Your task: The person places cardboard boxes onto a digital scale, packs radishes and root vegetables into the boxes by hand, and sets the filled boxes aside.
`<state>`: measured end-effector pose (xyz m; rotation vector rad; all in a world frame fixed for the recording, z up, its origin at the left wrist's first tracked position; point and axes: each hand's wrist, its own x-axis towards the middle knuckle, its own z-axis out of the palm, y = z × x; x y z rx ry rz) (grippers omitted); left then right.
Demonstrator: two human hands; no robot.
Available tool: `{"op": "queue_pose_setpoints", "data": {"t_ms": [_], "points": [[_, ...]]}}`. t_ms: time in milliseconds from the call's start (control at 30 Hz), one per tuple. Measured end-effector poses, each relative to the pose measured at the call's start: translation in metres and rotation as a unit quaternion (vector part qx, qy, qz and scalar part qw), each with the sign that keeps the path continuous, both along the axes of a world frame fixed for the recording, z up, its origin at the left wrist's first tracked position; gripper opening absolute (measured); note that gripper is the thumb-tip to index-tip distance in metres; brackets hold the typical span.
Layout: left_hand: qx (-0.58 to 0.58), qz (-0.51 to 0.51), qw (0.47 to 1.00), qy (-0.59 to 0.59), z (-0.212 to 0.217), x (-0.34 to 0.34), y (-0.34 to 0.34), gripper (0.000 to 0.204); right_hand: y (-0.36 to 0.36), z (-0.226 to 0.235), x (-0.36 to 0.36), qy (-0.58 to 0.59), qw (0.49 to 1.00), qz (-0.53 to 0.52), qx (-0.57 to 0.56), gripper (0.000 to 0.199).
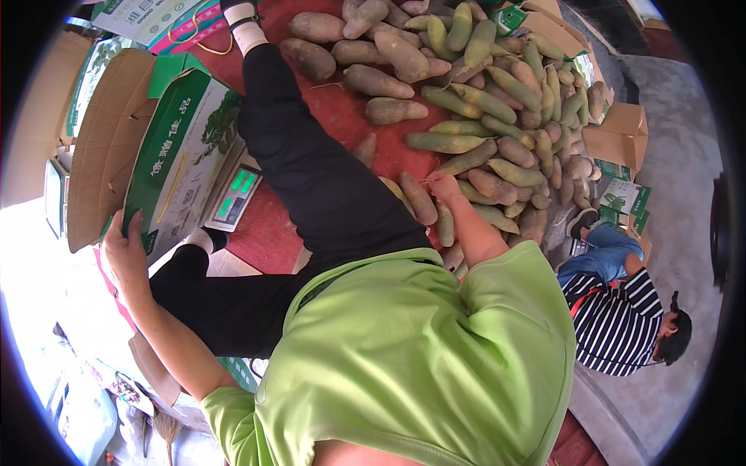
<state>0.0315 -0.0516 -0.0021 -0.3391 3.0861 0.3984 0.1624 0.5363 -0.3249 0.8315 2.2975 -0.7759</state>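
Observation:
With my left hand I grip the lower edge of an open green-and-white cardboard box, thumb on its printed side. The box rests tilted on a digital scale with lit green displays. Its inside is hidden from this side. My right hand reaches to the near left part of a big pile of radishes, green and brownish-pink. Its fingers are bent and closed at the end of a radish; the grip is partly hidden. A brownish-pink radish lies just left of these fingers.
My outstretched leg crosses the red ground sheet between box and pile. More cartons stand beyond the pile. A person in a striped shirt sits at the right. A broom is at the lower left.

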Motion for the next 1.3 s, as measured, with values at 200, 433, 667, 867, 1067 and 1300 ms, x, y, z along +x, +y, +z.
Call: {"op": "queue_pose_setpoints", "data": {"t_ms": [200, 433, 667, 867, 1067, 1300], "points": [[0.014, -0.019, 1.000, 0.015, -0.010, 0.001, -0.009, 0.015, -0.026, -0.001, -0.003, -0.032, 0.998, 0.032, 0.033, 0.037], [-0.027, -0.024, 0.998, 0.041, 0.008, 0.007, 0.023, 0.013, -0.055, 0.009, -0.015, -0.049, 0.998, 0.038, 0.008, 0.075], [-0.055, 0.002, 0.997, 0.046, 0.008, 0.010, 0.028, 0.012, -0.055, -0.024, -0.014, -0.124, 0.976, 0.158, 0.082, 0.082], [-0.062, 0.050, 0.996, 0.046, 0.012, 0.010, 0.042, 0.012, -0.049, -0.012, -0.009, -0.120, 0.976, 0.151, 0.103, 0.071], [-0.070, 0.042, 0.995, 0.050, 0.012, 0.013, 0.036, 0.013, -0.050, -0.015, -0.005, -0.027, 0.990, 0.114, 0.076, 0.064], [-0.074, 0.017, 0.996, 0.040, 0.014, 0.014, 0.035, 0.015, -0.076, 0.080, -0.089, 0.255, 0.959, 0.089, -0.088, 0.054]]}}
